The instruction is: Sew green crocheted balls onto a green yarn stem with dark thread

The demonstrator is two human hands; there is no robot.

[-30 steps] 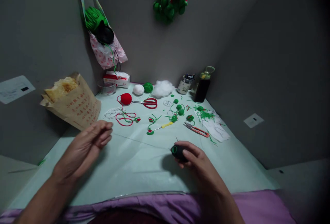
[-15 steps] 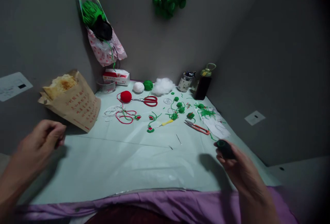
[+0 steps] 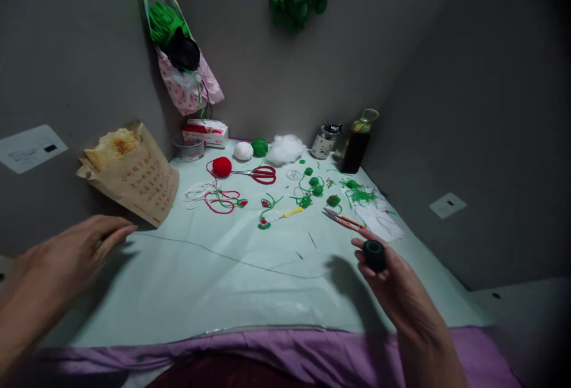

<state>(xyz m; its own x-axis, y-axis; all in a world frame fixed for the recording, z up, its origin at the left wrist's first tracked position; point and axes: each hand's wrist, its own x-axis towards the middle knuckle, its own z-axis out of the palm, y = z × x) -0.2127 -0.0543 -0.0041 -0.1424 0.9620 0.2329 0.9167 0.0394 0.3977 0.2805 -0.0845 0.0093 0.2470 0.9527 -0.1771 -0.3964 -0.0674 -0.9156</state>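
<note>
My right hand (image 3: pixel 395 284) grips a small black spool of thread (image 3: pixel 373 255) with a green core, low on the right over the pale green table cover (image 3: pixel 214 293). A thin dark thread (image 3: pixel 223 257) runs from the spool leftwards across the cover to my left hand (image 3: pixel 66 257), which pinches its end near the left edge, fingers pointing right. Between the hands, two needles (image 3: pixel 312 240) lie on the cover.
A brown paper bag of bread (image 3: pixel 134 174) leans at the left. Red scissors (image 3: pixel 261 174), red, white and green yarn balls, white stuffing (image 3: pixel 285 149), green crochet pieces, snips (image 3: pixel 343 220), a jar and a dark bottle (image 3: pixel 355 144) fill the back. Purple cloth (image 3: pixel 267 355) lies nearest me.
My hands have moved apart: the left hand swung out to the left, the right hand carried the spool to the right. A long thread now stretches between them.
</note>
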